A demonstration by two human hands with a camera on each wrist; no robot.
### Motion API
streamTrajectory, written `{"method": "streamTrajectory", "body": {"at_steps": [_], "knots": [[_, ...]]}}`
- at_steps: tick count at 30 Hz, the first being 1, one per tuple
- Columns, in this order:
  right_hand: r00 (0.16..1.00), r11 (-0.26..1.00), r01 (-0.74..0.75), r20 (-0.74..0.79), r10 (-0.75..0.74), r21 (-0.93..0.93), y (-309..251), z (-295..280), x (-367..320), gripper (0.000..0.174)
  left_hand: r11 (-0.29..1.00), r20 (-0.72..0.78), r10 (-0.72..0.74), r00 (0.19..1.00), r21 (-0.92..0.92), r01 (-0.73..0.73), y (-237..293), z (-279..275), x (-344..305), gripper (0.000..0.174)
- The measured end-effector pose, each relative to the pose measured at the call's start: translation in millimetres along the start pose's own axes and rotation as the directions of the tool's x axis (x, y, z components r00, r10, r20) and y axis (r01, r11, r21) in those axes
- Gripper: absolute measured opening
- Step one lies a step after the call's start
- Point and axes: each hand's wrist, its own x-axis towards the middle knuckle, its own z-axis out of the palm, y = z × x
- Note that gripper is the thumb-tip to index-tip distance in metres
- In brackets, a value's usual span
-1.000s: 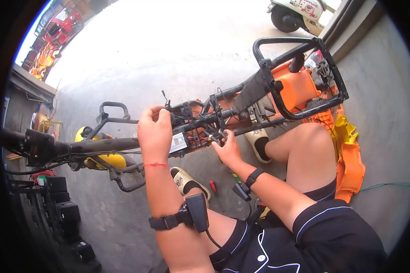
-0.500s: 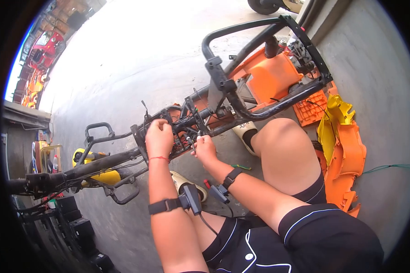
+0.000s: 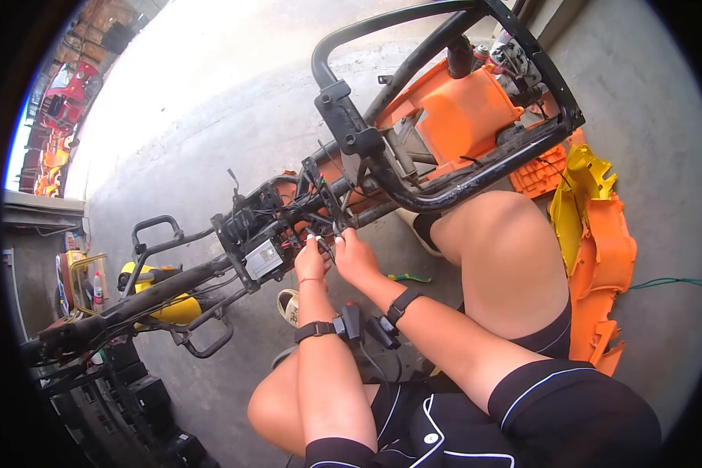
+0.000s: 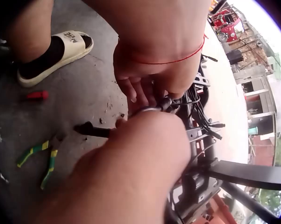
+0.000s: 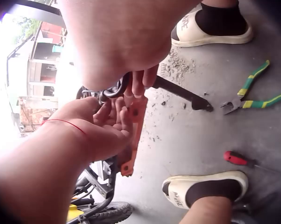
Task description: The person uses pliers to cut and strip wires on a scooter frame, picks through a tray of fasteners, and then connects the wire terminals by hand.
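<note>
Left hand (image 3: 310, 264) off frame tube (image 3: 181, 278), moved in beside right hand (image 3: 356, 257); both now pinch black wire (image 3: 325, 236). Silver controller box (image 3: 264, 259) uncovered.

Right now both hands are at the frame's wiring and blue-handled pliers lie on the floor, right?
Not quite: the pliers have green-and-yellow handles, as the right wrist view shows. The left hand and right hand are at the wiring, and the pliers lie on the floor.

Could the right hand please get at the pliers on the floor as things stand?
Probably yes: the pliers lie uncovered on the floor near the right hand, though it now pinches the wires.
</note>
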Motion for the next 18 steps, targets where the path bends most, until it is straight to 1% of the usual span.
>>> {"method": "streamTrajectory", "body": {"at_steps": [1, 3, 4, 5, 6, 7, 8, 9, 10, 11, 13, 14, 16, 18], "knots": [[1.000, 1.000, 0.023, 0.010, -0.023, 0.019, 5.3, -1.6, -2.4, 0.026, 1.000, 0.002, -0.005, 1.000, -0.008, 0.005, -3.5, 0.6, 2.0, 0.035], [0.998, 0.998, 0.061, 0.021, -0.062, 0.029, 12.8, -2.5, -0.9, 0.028, 0.994, 0.022, -0.106, 0.994, -0.031, 0.107, -0.2, 5.1, 6.2, 0.032], [0.998, 0.994, 0.056, 0.037, -0.060, 0.094, 17.3, -1.5, 0.8, 0.027, 0.992, -0.001, -0.129, 0.992, 0.001, 0.129, 2.9, 8.4, 4.5, 0.029], [0.997, 0.986, 0.047, 0.054, -0.057, 0.159, 21.5, 0.1, 3.2, 0.027, 0.992, 0.002, -0.129, 0.992, -0.008, 0.129, 2.7, 10.4, 3.4, 0.029], [0.997, 0.987, 0.051, 0.054, -0.060, 0.154, 24.5, 1.5, 5.4, 0.027, 0.989, 0.006, -0.136, 0.991, -0.057, 0.136, 0.0, 11.5, 3.7, 0.029], [0.996, 0.979, 0.060, 0.047, -0.071, 0.194, 27.9, 3.5, 6.8, 0.027, 0.984, 0.010, -0.145, 0.989, -0.104, 0.145, -2.9, 11.8, 4.3, 0.029], [0.996, 0.970, 0.069, 0.041, -0.081, 0.234, 31.6, 5.5, 7.5, 0.027, 0.983, 0.011, -0.147, 0.989, -0.108, 0.147, -5.5, 11.8, 5.2, 0.029], [0.996, 0.971, 0.072, 0.040, -0.083, 0.227, 30.6, 4.0, 7.4, 0.027, 0.951, 0.048, -0.168, 0.985, -0.255, 0.175, -4.3, 13.3, 3.2, 0.028], [0.996, 0.967, 0.035, 0.067, -0.053, 0.252, 29.4, 2.3, 7.7, 0.027, 0.896, 0.087, -0.184, 0.979, -0.395, 0.204, -3.1, 14.9, 1.1, 0.027], [0.995, 0.961, -0.004, 0.097, -0.024, 0.276, 28.4, 0.9, 7.8, 0.027, 0.892, 0.089, -0.185, 0.979, -0.402, 0.206, -2.2, 14.7, -1.1, 0.027], [0.996, 0.961, 0.007, 0.085, -0.032, 0.277, 30.4, 3.2, 8.8, 0.026, 0.890, 0.153, -0.170, 0.974, -0.402, 0.218, -6.0, 9.7, 1.0, 0.023], [0.997, 0.959, 0.016, 0.071, -0.037, 0.284, 31.2, 5.0, 8.6, 0.025, 0.886, 0.150, -0.171, 0.974, -0.408, 0.219, -8.8, 8.9, 1.6, 0.023], [0.996, 0.956, 0.004, 0.083, -0.029, 0.293, 28.9, 4.0, 7.9, 0.024, 0.866, 0.178, -0.123, 0.976, -0.461, 0.193, -13.4, 9.3, 3.4, 0.025], [0.995, 0.953, -0.008, 0.094, -0.021, 0.304, 25.6, 3.4, 8.5, 0.023, 0.856, 0.188, -0.124, 0.974, -0.476, 0.201, -15.2, 7.8, 5.5, 0.025]]}}
